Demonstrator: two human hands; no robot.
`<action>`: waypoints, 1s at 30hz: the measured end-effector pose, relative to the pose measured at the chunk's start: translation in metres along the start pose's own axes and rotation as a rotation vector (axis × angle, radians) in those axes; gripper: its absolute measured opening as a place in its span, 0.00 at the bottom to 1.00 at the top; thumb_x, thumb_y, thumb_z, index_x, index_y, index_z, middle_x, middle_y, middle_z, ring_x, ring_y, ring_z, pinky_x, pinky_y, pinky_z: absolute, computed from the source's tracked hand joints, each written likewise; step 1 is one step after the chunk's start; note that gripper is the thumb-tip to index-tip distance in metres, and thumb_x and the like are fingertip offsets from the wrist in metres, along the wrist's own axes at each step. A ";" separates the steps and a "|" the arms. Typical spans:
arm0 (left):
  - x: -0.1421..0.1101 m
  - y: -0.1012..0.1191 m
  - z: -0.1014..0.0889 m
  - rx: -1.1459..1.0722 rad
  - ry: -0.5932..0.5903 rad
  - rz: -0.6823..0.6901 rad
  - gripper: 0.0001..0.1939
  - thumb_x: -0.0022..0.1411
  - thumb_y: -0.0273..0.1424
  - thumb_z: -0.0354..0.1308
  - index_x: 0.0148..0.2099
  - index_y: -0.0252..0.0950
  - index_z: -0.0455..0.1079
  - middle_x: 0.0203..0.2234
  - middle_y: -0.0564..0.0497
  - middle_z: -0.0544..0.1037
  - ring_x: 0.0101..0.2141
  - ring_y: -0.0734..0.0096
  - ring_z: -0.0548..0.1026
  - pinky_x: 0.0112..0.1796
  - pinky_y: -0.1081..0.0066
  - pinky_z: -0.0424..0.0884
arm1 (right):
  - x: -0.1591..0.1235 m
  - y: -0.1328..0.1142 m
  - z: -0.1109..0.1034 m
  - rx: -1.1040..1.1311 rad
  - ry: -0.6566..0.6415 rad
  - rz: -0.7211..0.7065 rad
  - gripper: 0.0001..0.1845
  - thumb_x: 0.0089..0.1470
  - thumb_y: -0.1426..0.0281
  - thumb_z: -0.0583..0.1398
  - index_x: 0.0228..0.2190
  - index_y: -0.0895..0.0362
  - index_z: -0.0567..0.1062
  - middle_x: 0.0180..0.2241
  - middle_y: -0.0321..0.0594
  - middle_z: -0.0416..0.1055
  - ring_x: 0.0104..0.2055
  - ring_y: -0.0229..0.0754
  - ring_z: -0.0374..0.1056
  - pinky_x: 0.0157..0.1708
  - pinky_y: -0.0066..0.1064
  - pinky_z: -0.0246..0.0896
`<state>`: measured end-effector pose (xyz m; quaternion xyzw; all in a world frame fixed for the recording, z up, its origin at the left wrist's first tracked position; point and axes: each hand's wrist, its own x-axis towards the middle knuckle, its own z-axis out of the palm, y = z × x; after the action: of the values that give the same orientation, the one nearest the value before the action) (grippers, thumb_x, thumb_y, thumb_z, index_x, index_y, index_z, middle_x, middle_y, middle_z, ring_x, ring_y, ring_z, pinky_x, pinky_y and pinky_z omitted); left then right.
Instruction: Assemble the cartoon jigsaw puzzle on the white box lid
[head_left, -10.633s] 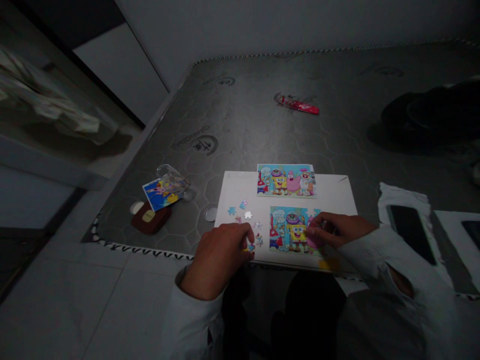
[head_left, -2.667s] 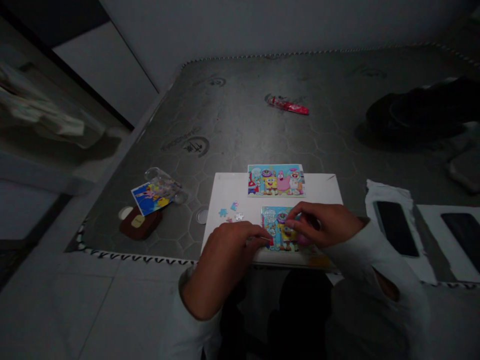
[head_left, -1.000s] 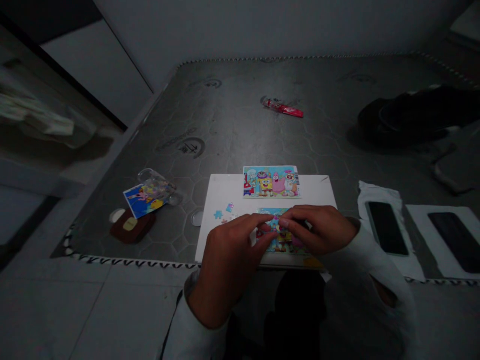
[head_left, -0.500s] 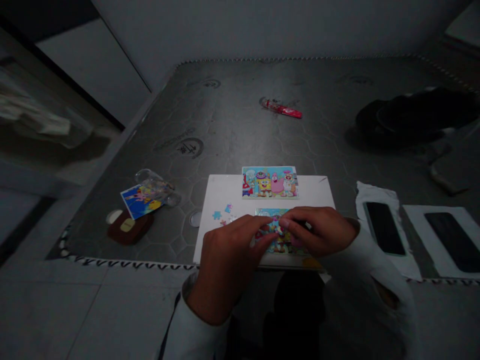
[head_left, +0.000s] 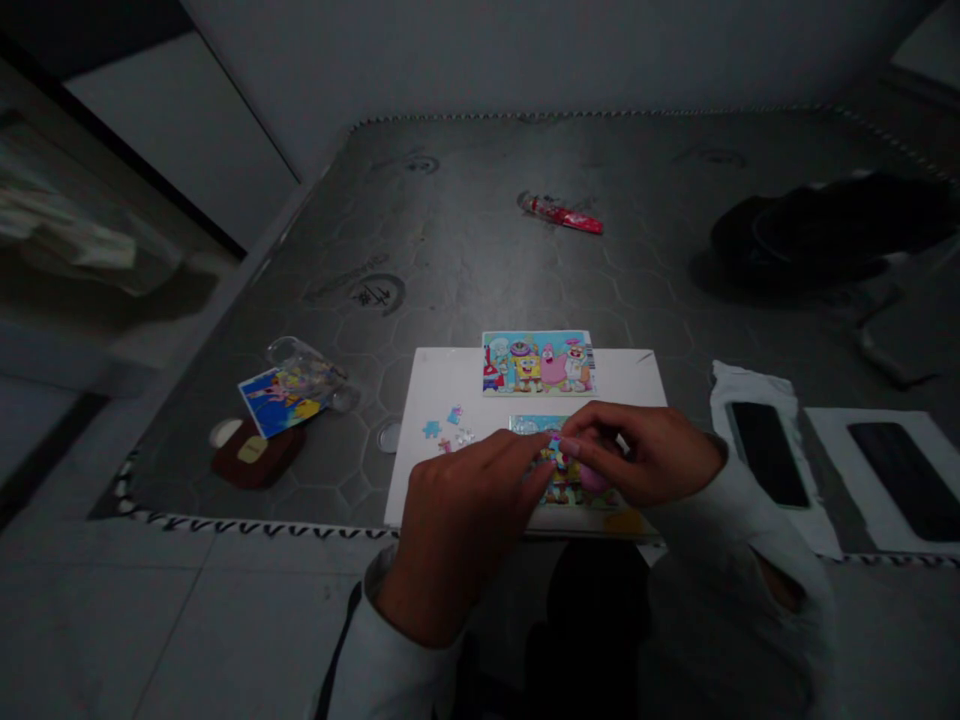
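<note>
A small jigsaw puzzle piece (head_left: pixel 556 448) is between the fingertips of both hands, just above the puzzle. My left hand (head_left: pixel 476 500) reaches in from the left, its thumb and forefinger closed at the piece's edge. From the other side my right hand (head_left: pixel 649 455) pinches it with thumb and fingers. Beneath them lies a cartoon jigsaw puzzle (head_left: pixel 577 495), partly covered by the hands. A printed picture card (head_left: pixel 536 364) with the same cartoon figures lies beyond it. Several loose puzzle pieces (head_left: pixel 432 429) rest to the left, some close to my left hand.
A white board (head_left: pixel 427 375) lies under the puzzle. To the left are a brown case (head_left: pixel 259 460), a blue card (head_left: pixel 259 405) and clear plastic (head_left: pixel 307 372). A red-handled tool (head_left: pixel 570 217) lies farther back. Two phones (head_left: pixel 769 455) and a black bag-like object (head_left: pixel 825 235) are right.
My right hand has shifted slightly up and its fingers have turned a little at the piece. My left hand stays almost in place. The whole view has moved slightly.
</note>
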<state>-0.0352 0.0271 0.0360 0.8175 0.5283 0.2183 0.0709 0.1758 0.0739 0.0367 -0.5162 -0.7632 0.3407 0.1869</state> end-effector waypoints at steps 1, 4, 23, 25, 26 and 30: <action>0.000 0.000 0.000 0.008 0.001 0.006 0.10 0.73 0.38 0.57 0.49 0.44 0.79 0.36 0.55 0.86 0.31 0.73 0.82 0.26 0.73 0.65 | 0.000 -0.001 -0.001 0.000 0.007 -0.002 0.12 0.58 0.59 0.61 0.33 0.52 0.81 0.22 0.32 0.75 0.21 0.34 0.64 0.25 0.27 0.56; -0.001 0.000 -0.001 0.019 0.005 0.026 0.11 0.74 0.38 0.57 0.50 0.45 0.78 0.36 0.56 0.86 0.31 0.74 0.81 0.26 0.73 0.64 | -0.001 -0.002 -0.003 -0.006 0.002 -0.007 0.11 0.59 0.60 0.61 0.34 0.51 0.81 0.23 0.32 0.76 0.23 0.34 0.66 0.26 0.27 0.56; -0.005 -0.010 0.011 0.049 0.054 0.157 0.16 0.72 0.27 0.58 0.59 0.43 0.75 0.40 0.57 0.87 0.29 0.72 0.84 0.23 0.73 0.68 | 0.003 0.012 0.005 -0.107 -0.014 -0.004 0.06 0.56 0.63 0.65 0.32 0.50 0.82 0.24 0.32 0.76 0.24 0.35 0.68 0.28 0.26 0.57; -0.005 -0.011 0.012 0.033 0.066 0.165 0.16 0.72 0.26 0.57 0.59 0.43 0.75 0.42 0.57 0.87 0.31 0.73 0.85 0.24 0.74 0.70 | 0.003 0.011 0.004 -0.104 -0.014 0.008 0.06 0.56 0.62 0.65 0.32 0.50 0.83 0.23 0.32 0.76 0.24 0.35 0.68 0.28 0.27 0.56; -0.005 -0.010 0.013 0.019 0.069 0.172 0.17 0.72 0.26 0.57 0.59 0.43 0.75 0.44 0.56 0.87 0.33 0.73 0.85 0.25 0.75 0.71 | 0.003 0.011 0.004 -0.099 -0.013 0.011 0.07 0.56 0.62 0.65 0.32 0.50 0.83 0.23 0.32 0.76 0.24 0.35 0.68 0.28 0.27 0.56; -0.004 -0.010 0.013 -0.026 0.096 0.166 0.14 0.73 0.27 0.56 0.56 0.42 0.77 0.47 0.56 0.86 0.37 0.73 0.86 0.29 0.77 0.74 | 0.002 0.012 0.003 -0.086 -0.002 0.003 0.08 0.56 0.61 0.64 0.32 0.50 0.83 0.23 0.32 0.76 0.24 0.35 0.68 0.27 0.27 0.56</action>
<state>-0.0391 0.0288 0.0196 0.8462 0.4584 0.2691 0.0378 0.1806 0.0777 0.0262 -0.5248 -0.7765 0.3083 0.1633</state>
